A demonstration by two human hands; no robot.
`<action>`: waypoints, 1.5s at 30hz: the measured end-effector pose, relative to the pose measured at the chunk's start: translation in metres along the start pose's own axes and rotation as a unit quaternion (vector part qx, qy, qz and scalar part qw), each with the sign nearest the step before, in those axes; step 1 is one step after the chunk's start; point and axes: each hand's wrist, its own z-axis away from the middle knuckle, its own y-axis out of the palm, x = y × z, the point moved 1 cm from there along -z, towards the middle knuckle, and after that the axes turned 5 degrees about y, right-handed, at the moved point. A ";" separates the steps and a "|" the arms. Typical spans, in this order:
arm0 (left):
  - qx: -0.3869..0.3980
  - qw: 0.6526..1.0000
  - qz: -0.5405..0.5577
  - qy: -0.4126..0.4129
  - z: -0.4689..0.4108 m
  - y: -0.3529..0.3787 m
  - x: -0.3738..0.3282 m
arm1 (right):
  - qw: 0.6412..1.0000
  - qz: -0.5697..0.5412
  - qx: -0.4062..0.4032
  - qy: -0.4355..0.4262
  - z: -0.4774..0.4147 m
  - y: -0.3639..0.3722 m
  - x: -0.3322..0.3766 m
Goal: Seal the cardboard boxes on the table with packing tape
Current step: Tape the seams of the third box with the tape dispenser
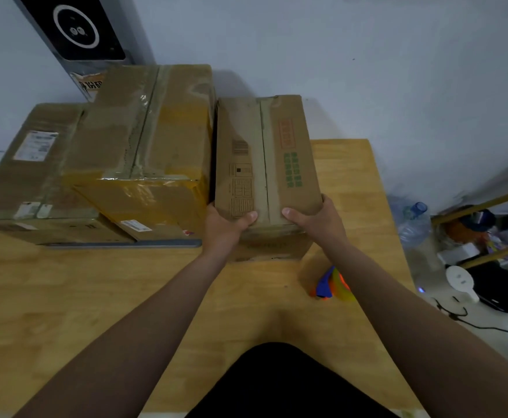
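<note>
A narrow cardboard box [264, 158] with red and green print stands on the wooden table [96, 291], its top flaps shut along a centre seam. My left hand [227, 226] grips its near left corner, thumb on top. My right hand [316, 220] grips its near right corner, thumb on top too. A blue, orange and yellow tape dispenser [332, 285] lies on the table just under my right forearm. To the left, a large taped box [147, 146] rests tilted on a flat box [32, 176].
A grey board [126, 244] lies under the left boxes. A dark device [80, 31] leans on the wall behind. Right of the table, the floor holds a water bottle [415, 221], a white appliance [460, 282], cables and clutter.
</note>
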 end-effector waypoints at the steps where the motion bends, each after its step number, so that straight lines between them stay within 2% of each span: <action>1: 0.005 1.000 0.000 0.005 0.000 -0.002 0.000 | 1.000 -0.004 0.007 0.003 0.001 -0.001 0.001; 3: 0.034 0.999 -0.007 0.007 -0.004 -0.009 0.002 | 1.000 0.015 0.020 0.003 0.000 -0.004 0.002; 7: 0.122 0.990 -0.066 0.034 -0.002 -0.028 0.006 | 0.992 0.121 0.035 -0.012 0.006 -0.011 0.002; 11: 0.137 0.984 -0.110 0.021 0.014 -0.039 0.012 | 0.982 0.183 0.049 -0.020 0.031 -0.016 -0.007; 17: 0.166 0.979 -0.114 0.012 0.049 -0.051 0.039 | 0.973 0.219 0.066 -0.011 0.078 -0.021 -0.039; 19: 0.180 0.979 -0.094 0.025 0.064 -0.052 0.044 | 0.964 0.253 0.079 -0.005 0.091 -0.024 -0.046; 21: 0.182 0.972 -0.120 0.082 0.074 -0.051 0.044 | 0.939 0.338 0.051 -0.035 0.103 -0.026 -0.049; 23: 0.170 0.940 -0.241 0.170 0.082 -0.047 0.034 | 0.900 0.409 -0.012 -0.152 0.113 -0.026 -0.042; 24: 0.169 0.908 -0.314 0.221 0.085 -0.044 0.027 | 0.885 0.412 -0.014 -0.217 0.116 -0.025 -0.037; 26: 0.201 0.839 -0.414 0.289 0.088 -0.036 0.019 | 0.873 0.400 0.049 -0.273 0.118 -0.018 -0.028; 27: 0.220 0.823 -0.433 0.294 0.088 -0.034 0.019 | 0.868 0.410 0.078 -0.270 0.118 -0.014 -0.027; 31: 0.193 0.854 -0.382 0.296 0.083 -0.034 0.024 | 0.828 0.492 0.070 -0.259 0.116 -0.005 -0.032; 35: 0.180 0.836 -0.421 0.302 0.079 -0.035 0.023 | 0.812 0.514 0.059 -0.268 0.113 -0.005 -0.033; 39: 0.207 0.827 -0.427 0.302 0.070 -0.040 0.023 | 0.774 0.567 0.039 -0.279 0.112 -0.002 -0.037; 41: 0.227 0.826 -0.416 0.305 0.066 -0.047 0.022 | 0.772 0.571 0.041 -0.276 0.110 -0.002 -0.038; 45: 0.276 0.853 -0.325 0.300 0.053 -0.068 0.028 | 0.782 0.540 0.050 -0.307 0.108 -0.010 -0.042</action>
